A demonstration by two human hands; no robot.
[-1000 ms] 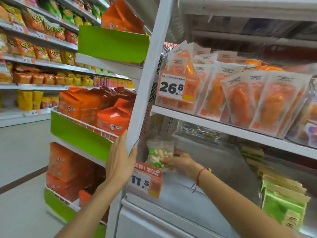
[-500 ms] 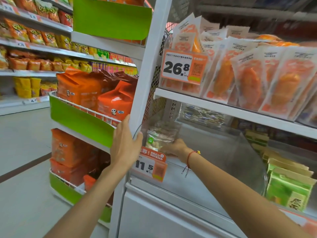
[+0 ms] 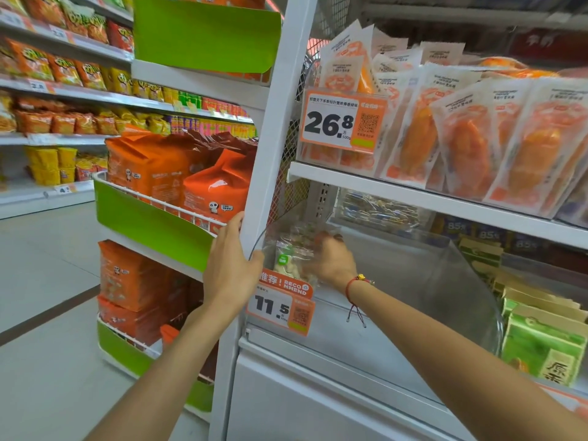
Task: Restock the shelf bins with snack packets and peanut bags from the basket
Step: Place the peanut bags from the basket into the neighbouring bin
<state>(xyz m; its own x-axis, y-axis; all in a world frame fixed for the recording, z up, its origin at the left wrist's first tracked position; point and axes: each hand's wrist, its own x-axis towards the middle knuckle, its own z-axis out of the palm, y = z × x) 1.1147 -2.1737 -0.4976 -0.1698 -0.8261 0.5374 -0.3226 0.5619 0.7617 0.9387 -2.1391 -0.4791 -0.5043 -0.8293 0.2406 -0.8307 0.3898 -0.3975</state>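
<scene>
A clear peanut bag (image 3: 291, 261) with a green label stands at the left end of a clear plastic shelf bin (image 3: 413, 281), behind the 11.5 price tag (image 3: 281, 310). My right hand (image 3: 331, 262) reaches into the bin and holds the bag, its fingers blurred against the packet. My left hand (image 3: 230, 265) rests on the white shelf upright (image 3: 270, 154), with the thumb touching the bin's front edge. The basket is out of view.
Orange snack packets (image 3: 461, 132) fill the shelf above, behind a 26.8 tag (image 3: 342, 120). Green packets (image 3: 541, 338) fill the bin to the right. A green-fronted wire rack (image 3: 152, 218) of orange bags stands to the left, with the aisle floor (image 3: 47, 281) beyond.
The camera has tilted down and closer. My right hand has shifted the peanut bag slightly up and left inside the bin. The left hand stays on the upright.
</scene>
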